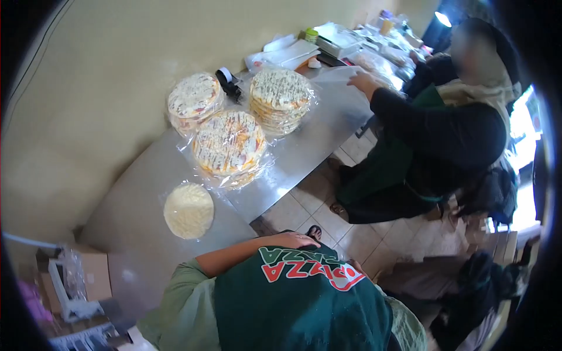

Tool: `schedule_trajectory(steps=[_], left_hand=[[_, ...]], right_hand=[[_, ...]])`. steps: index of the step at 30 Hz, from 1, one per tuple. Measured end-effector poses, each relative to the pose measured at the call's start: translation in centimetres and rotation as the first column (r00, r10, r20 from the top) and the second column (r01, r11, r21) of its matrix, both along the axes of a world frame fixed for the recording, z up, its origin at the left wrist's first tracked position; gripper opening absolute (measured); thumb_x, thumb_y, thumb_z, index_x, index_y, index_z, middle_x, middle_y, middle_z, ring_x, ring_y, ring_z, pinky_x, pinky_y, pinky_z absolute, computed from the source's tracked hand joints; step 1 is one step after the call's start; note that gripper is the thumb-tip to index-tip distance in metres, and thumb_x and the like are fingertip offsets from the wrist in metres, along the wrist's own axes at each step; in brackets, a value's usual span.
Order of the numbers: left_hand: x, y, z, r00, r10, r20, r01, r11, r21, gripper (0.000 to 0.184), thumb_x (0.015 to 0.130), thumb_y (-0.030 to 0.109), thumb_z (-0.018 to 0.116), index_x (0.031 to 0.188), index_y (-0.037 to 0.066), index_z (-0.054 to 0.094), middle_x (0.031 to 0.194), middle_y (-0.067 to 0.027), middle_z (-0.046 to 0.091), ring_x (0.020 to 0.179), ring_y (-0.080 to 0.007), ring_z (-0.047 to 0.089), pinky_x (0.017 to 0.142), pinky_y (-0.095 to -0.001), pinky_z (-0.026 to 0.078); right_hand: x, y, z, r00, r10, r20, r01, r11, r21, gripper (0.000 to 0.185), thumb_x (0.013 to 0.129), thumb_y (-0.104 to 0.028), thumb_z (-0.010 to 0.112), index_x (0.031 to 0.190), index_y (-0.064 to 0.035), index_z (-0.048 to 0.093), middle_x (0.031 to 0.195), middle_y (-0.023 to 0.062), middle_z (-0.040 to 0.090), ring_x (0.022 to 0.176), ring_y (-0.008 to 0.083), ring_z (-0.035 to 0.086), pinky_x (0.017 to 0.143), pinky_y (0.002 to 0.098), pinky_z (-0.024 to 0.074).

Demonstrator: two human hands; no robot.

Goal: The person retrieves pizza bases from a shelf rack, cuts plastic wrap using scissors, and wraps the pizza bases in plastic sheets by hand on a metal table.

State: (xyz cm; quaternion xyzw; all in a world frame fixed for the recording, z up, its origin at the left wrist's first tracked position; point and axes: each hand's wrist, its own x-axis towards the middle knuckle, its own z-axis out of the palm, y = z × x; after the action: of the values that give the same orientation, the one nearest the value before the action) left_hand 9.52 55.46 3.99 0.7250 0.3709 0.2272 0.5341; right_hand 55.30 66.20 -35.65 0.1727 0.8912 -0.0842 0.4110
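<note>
My left hand (295,240) rests flat against the front of my green apron (293,310), fingers stretched out and holding nothing. A small part of what looks like my right hand (355,267) shows at the apron's other side; its fingers are hidden. On the metal table, nearest my left hand, lies a single pale flat pizza base (189,211) in clear plastic. Beyond it stand three stacks of topped pizzas in clear plastic: a front stack (229,143), a back left stack (196,96) and a back right stack (281,96).
A tape dispenser (229,85) sits between the back stacks. Across the metal table (137,216), a co-worker (439,128) reaches a hand onto a clear plastic sheet (342,76). Cardboard box (93,275) at lower left; papers and a scale-like device (339,38) at the far end.
</note>
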Motion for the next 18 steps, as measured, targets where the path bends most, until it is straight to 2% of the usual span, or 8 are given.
schedule_trajectory(steps=[2, 4, 6, 8, 11, 14, 15, 18], left_hand=[[1.3, 2.9, -2.3, 0.992, 0.121, 0.019, -0.122, 0.992, 0.019, 0.050, 0.082, 0.027, 0.052, 0.128, 0.011, 0.041, 0.130, -0.0144, 0.045, 0.118, -0.0312, 0.044, 0.100, -0.0371, 0.032], [2.5, 4.6, -1.3, 0.976, 0.218, -0.010, -0.219, 0.975, -0.032, 0.050, 0.082, 0.027, 0.052, 0.128, 0.011, 0.041, 0.129, -0.0146, 0.045, 0.117, -0.0316, 0.044, 0.100, -0.0370, 0.032], [3.3, 6.5, 0.1, 0.954, 0.289, -0.080, -0.294, 0.953, -0.071, 0.053, 0.082, 0.033, 0.054, 0.129, 0.011, 0.041, 0.128, -0.0160, 0.045, 0.116, -0.0322, 0.044, 0.100, -0.0365, 0.033], [3.8, 8.0, 1.4, 0.925, 0.329, -0.189, -0.361, 0.917, -0.172, 0.056, 0.082, 0.036, 0.058, 0.129, 0.011, 0.041, 0.128, -0.0173, 0.045, 0.116, -0.0332, 0.045, 0.099, -0.0356, 0.034], [5.0, 8.3, 1.8, 0.746, 0.651, -0.138, -0.645, 0.759, 0.091, 0.060, 0.078, 0.040, 0.062, 0.127, 0.010, 0.042, 0.127, -0.0173, 0.044, 0.115, -0.0329, 0.044, 0.099, -0.0388, 0.033], [4.5, 8.8, 4.5, 0.298, 0.948, -0.115, -0.714, 0.301, 0.633, 0.062, 0.074, 0.040, 0.067, 0.124, 0.010, 0.044, 0.127, -0.0179, 0.043, 0.115, -0.0312, 0.044, 0.097, -0.0428, 0.033], [3.9, 9.0, 5.0, 0.206, 0.964, -0.170, -0.669, 0.265, 0.694, 0.065, 0.070, 0.038, 0.071, 0.123, 0.009, 0.045, 0.118, -0.0158, 0.048, 0.109, -0.0301, 0.047, 0.095, -0.0449, 0.033], [0.4, 8.8, 1.8, 0.148, 0.971, -0.185, -0.598, 0.237, 0.765, 0.066, 0.068, 0.039, 0.072, 0.121, 0.009, 0.045, 0.107, -0.0146, 0.051, 0.100, -0.0309, 0.050, 0.090, -0.0451, 0.038]], right_hand=[[1.4, 6.6, -2.4, 0.872, -0.458, -0.171, 0.455, 0.889, -0.061, 0.030, 0.082, -0.017, 0.044, 0.105, -0.0032, 0.059, 0.108, 0.0180, 0.059, 0.104, 0.0340, 0.054, 0.088, 0.0401, 0.0440], [-7.0, 11.7, 13.2, 0.788, -0.597, -0.151, 0.579, 0.801, -0.151, 0.030, 0.082, -0.018, 0.044, 0.103, -0.0034, 0.060, 0.110, 0.0196, 0.057, 0.103, 0.0345, 0.055, 0.088, 0.0408, 0.0440], [-8.4, 17.8, 10.4, 0.786, -0.566, -0.249, 0.554, 0.823, -0.121, 0.028, 0.082, -0.017, 0.044, 0.102, -0.0045, 0.060, 0.111, 0.0200, 0.056, 0.102, 0.0348, 0.055, 0.089, 0.0416, 0.0433], [-14.0, 20.9, 17.4, 0.671, -0.622, -0.404, 0.562, 0.782, -0.270, 0.025, 0.082, -0.014, 0.048, 0.102, -0.0032, 0.058, 0.106, 0.0175, 0.058, 0.098, 0.0300, 0.056, 0.086, 0.0377, 0.0440], [-23.0, 21.2, 29.8, 0.497, -0.758, -0.421, 0.373, 0.625, -0.685, 0.024, 0.081, -0.011, 0.055, 0.103, -0.0012, 0.056, 0.097, 0.0137, 0.062, 0.093, 0.0228, 0.059, 0.082, 0.0318, 0.0450], [-30.1, 19.8, 36.7, 0.497, -0.837, -0.231, 0.093, 0.316, -0.944, 0.026, 0.083, -0.013, 0.056, 0.108, -0.0032, 0.055, 0.099, 0.0078, 0.059, 0.093, 0.0149, 0.055, 0.083, 0.0281, 0.0424], [-32.2, 19.3, 38.6, 0.527, -0.828, -0.192, 0.032, 0.245, -0.969, 0.028, 0.084, -0.014, 0.056, 0.110, -0.0039, 0.055, 0.099, 0.0065, 0.058, 0.093, 0.0133, 0.053, 0.083, 0.0277, 0.0420], [-37.3, 17.6, 43.4, 0.620, -0.767, -0.163, -0.036, 0.180, -0.983, 0.032, 0.086, -0.017, 0.056, 0.115, -0.0053, 0.051, 0.097, 0.0052, 0.058, 0.091, 0.0116, 0.053, 0.080, 0.0270, 0.0430]])
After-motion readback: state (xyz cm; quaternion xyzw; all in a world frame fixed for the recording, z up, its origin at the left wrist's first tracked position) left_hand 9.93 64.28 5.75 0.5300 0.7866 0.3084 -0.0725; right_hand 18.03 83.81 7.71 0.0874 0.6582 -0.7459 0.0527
